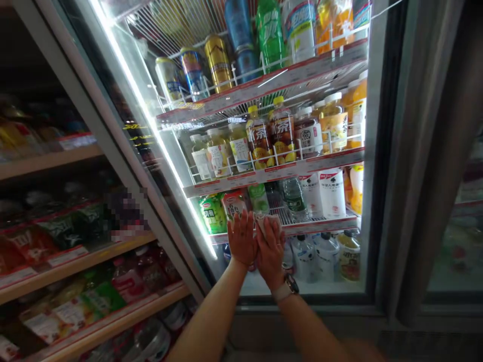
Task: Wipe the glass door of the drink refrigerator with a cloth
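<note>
Both arms reach forward to a lit drinks fridge, and the hands meet side by side at the height of its lower shelves. My left hand (pixel 242 239) lies flat with fingers stretched upward, apparently against the glass front, holding nothing. My right hand (pixel 270 251) presses a pale, crumpled cloth (pixel 260 218) there, its fingers over the cloth. A watch (pixel 290 286) is on the right wrist. Beyond the hands stand a red-labelled pack (pixel 233 201), a green pack (pixel 212 213) and a dark-green-labelled bottle (pixel 294 198).
Fridge shelves hold yellow-capped tea bottles (pixel 283 130), a gold can (pixel 219 63) and white cartons (pixel 332 191). A bright light strip (pixel 151 120) runs down the fridge's left edge. Left of it are wooden-edged shelves (pixel 94 266) with packaged goods. A dark door frame (pixel 388 166) stands right.
</note>
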The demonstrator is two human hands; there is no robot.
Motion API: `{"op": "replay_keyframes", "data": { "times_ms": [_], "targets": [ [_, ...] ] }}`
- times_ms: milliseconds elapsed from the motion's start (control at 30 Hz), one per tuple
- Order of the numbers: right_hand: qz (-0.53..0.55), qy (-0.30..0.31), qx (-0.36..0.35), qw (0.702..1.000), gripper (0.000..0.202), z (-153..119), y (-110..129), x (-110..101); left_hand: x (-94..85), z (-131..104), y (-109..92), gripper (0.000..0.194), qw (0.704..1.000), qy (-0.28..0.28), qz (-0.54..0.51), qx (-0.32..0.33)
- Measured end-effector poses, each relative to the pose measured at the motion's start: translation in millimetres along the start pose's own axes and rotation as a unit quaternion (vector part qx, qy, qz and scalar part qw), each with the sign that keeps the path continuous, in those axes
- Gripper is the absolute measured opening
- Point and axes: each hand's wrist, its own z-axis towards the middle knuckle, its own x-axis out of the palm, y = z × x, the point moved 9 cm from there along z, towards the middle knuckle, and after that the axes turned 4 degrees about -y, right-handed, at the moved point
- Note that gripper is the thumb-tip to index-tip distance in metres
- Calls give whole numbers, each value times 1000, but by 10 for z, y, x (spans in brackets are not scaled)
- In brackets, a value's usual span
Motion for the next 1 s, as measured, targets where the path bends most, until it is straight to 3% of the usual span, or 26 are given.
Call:
{"op": "replay_keyframes", "data": {
  "times_ms": [100, 233, 367, 500, 633, 733, 800, 1000],
  "targets": [
    [-2, 9, -19, 1000, 59, 39, -40, -38, 22, -18, 14, 64, 1000, 15, -1, -4],
    [-7, -17, -68, 998, 63, 212, -256, -385, 34, -34, 11, 69, 1000, 29, -2, -7],
    [-67, -54, -51, 995, 67, 282, -867, -828, 29, -30, 9, 69, 1000, 21, 19, -10],
    [-110, -97, 9, 989, 64, 158, -1593, -1213, 21, -18, -3, 70, 1000, 12, 4, -8],
    [-91, -137, 66, 984, 60, 50, -1904, -1341, 35, -23, 11, 71, 999, 22, -16, -20],
    [-74, -167, 110, 977, 60, 106, -1794, -1268, 32, -31, 7, 71, 999, 20, -18, -19],
    [-66, -175, 132, 973, 60, 191, -1589, -1156, 22, -31, 2, 71, 1000, 17, -15, -15],
    [-14, -125, 85, 988, 60, 305, -620, -616, -32, 3, -41, 67, 1000, 6, 11, 6]
  ]
}}
